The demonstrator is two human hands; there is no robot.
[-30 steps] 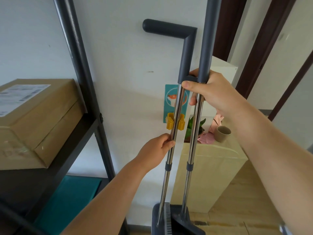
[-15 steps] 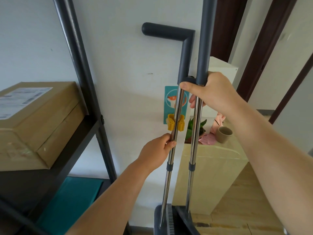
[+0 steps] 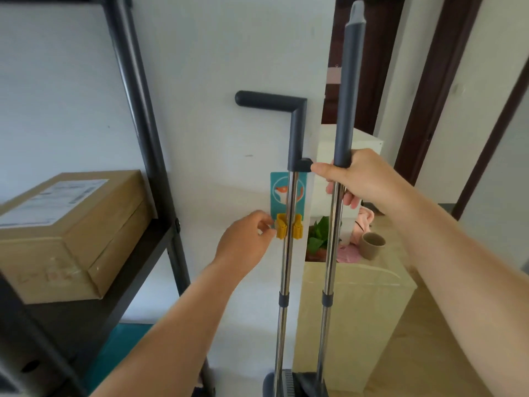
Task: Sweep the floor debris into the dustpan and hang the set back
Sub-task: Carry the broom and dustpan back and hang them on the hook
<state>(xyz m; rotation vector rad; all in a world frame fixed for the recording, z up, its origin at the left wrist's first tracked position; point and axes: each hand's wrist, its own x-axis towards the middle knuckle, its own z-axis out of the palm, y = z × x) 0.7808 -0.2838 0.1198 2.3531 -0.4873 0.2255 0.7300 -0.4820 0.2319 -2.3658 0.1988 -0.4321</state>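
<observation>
Hanging step looks to be underway: right hand (image 3: 363, 181) is wrapping its fingers (image 3: 347, 197) around the broom pole (image 3: 333, 224) right where the dark grip meets the bare metal, thumb reaching left toward the collar of the dustpan handle (image 3: 296, 133). Gripping that high is probably giving leverage to keep both poles upright and parallel, since the two are running side by side down to the dustpan (image 3: 286, 385) at the bottom edge of view, where the broom head appears to be nesting; the joint is cropped, so I cannot tell how it locks. Dustpan pole (image 3: 289, 253) is sitting between the two yellow prongs of the wall clip (image 3: 289, 229), which hangs below a teal sticker (image 3: 287, 190) on the white wall (image 3: 214, 81). Whether it is fully snapped in, I cannot tell. Left hand (image 3: 246, 245) is holding nothing, fingers loosely curled and slightly apart, tips just beside the clip's left prong, likely steadying or checking the catch. My read: sweeping is over and the set is nearly hung. Risk is the broom side swinging out once the right hand lets go, as only one pole is in the clip. Black shelf rack (image 3: 137, 124) with a cardboard box (image 3: 71, 230) is standing to the left, well clear of the poles.
</observation>
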